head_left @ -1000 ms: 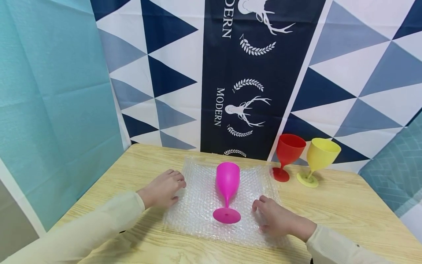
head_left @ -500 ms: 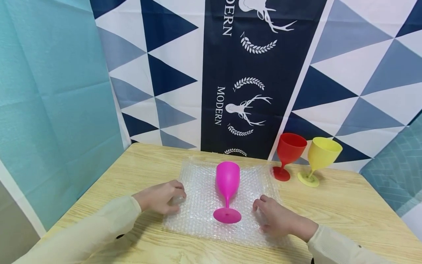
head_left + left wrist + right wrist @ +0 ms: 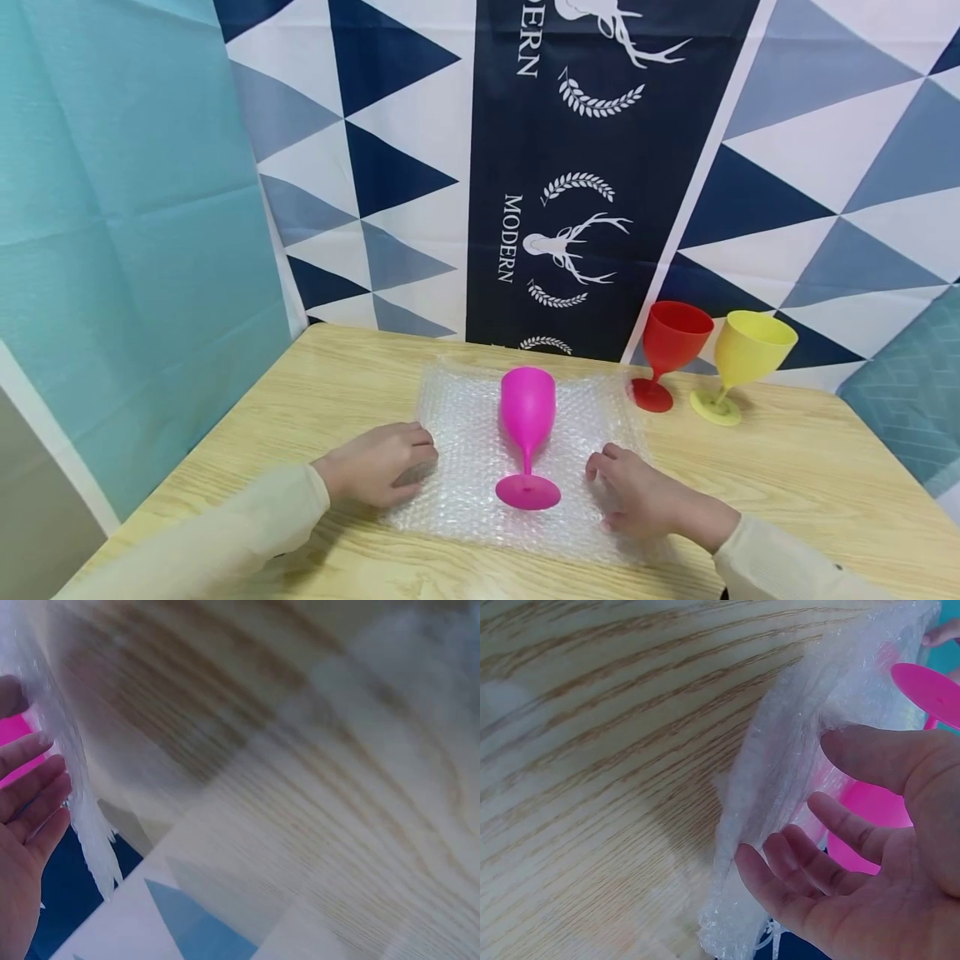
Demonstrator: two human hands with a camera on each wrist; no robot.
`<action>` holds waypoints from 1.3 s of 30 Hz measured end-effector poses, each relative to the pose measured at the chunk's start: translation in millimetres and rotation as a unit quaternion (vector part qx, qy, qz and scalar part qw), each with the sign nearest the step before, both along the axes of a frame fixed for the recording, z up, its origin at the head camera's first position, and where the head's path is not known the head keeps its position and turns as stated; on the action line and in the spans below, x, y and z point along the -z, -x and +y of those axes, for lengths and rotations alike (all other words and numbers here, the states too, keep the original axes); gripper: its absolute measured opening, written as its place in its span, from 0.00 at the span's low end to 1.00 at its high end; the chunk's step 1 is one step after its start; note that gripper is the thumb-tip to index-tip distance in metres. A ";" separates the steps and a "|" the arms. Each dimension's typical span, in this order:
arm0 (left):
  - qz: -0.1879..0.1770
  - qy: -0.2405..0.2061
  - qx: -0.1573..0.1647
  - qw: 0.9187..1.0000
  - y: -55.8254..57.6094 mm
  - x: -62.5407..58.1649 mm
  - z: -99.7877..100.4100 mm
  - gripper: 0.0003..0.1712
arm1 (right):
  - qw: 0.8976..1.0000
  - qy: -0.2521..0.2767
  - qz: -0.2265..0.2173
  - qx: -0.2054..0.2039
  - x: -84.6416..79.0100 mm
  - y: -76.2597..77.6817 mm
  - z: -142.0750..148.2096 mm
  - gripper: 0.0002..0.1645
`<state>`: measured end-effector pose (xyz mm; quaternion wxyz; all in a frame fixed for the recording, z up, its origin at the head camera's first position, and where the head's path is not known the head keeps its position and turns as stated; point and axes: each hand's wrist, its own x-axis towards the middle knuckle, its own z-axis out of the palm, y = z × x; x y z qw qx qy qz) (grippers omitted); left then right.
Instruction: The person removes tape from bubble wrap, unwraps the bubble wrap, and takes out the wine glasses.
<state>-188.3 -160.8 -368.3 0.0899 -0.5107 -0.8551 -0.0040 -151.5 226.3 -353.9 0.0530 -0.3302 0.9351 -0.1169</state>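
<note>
A pink plastic goblet (image 3: 528, 408) lies on its side on a sheet of bubble wrap (image 3: 461, 492), its foot toward me. My left hand (image 3: 381, 468) touches the wrap's left edge with bent, relaxed fingers. In the left wrist view, the fingers of that hand (image 3: 26, 817) lie along the wrap's edge without closing round it. My right hand (image 3: 637, 498) rests at the wrap's right edge. Seen from the right wrist, thumb and fingers of this hand (image 3: 885, 847) are spread apart against the wrap (image 3: 772, 765).
A red goblet (image 3: 677, 337) and a yellow goblet (image 3: 752, 350) stand upright at the back right of the wooden table (image 3: 360, 375). A patterned cloth (image 3: 405, 250) hangs behind the table, and a teal cloth (image 3: 150, 233) on the left.
My left hand has slid toward me along the wrap's left edge. My right hand keeps its place, the goblets have not moved, and the head view has shifted slightly.
</note>
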 end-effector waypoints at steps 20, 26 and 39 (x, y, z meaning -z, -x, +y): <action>-0.061 0.027 -0.059 0.996 -11.9 4.8 5.6 0.22 | 1.000 0.004 0.006 -0.010 0.2 0.5 1.1 0.29; -0.060 0.027 -0.063 0.996 -12.0 6.8 6.9 0.22 | 1.000 0.005 0.009 -0.011 0.4 -0.1 1.3 0.29; -0.020 0.042 -0.032 0.998 -7.4 3.1 11.3 0.21 | 1.000 -0.022 0.005 -0.010 -2.2 -2.1 1.0 0.27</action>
